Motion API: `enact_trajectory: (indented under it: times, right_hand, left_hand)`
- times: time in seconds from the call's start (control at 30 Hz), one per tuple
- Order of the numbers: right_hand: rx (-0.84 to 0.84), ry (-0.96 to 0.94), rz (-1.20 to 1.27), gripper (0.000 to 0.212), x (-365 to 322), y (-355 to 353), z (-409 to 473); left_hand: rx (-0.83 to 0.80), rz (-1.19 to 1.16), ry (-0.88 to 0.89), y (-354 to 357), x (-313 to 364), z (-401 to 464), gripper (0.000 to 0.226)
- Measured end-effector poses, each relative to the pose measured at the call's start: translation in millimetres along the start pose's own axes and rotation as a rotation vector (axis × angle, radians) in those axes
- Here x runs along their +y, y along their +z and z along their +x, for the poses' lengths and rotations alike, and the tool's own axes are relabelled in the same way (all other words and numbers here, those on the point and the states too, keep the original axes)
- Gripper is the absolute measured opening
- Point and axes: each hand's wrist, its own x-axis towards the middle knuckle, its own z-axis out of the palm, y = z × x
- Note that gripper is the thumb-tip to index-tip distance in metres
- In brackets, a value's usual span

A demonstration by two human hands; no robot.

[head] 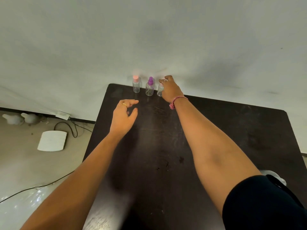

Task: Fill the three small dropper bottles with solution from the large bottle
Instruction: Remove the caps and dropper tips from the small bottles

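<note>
- We see three small clear bottles in a row at the far edge of the dark worktop (216, 130), close against the pale wall (149, 39); all three stand upright
- Our right hand (169, 88) reaches to the far edge and its fingers curl round the rightmost bottle (159, 91); the hand covers that bottle's cap, so we cannot tell its colour; a ring sits on one finger and a pink thread band (177, 98) circles the wrist
- Just left of the right hand stands the purple-capped bottle (150, 87); further left, a little apart, stands the pink-capped bottle (136, 84)
- Our left hand (123, 115) hovers above the worktop, nearer to us than the row; its fingers are spread loosely with thumb and forefinger apart, and it holds nothing; it wears a gold ring
- Under our right upper arm, at the near right edge of the worktop, a clear rounded object (274, 175) peeks out; we cannot tell what it is
- Left of the left hand, down on the floor, lie a white flat pad (52, 141) and a black cable (73, 128)
</note>
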Motion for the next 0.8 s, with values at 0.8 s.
enact_trajectory:
  times: [0.8]
  right_hand:
    - [-0.083, -0.104, 0.503, 0.025, 9, -125, -132]
  left_hand:
    - [-0.119, 0.059, 0.137, 40, 76, -45, 0.069]
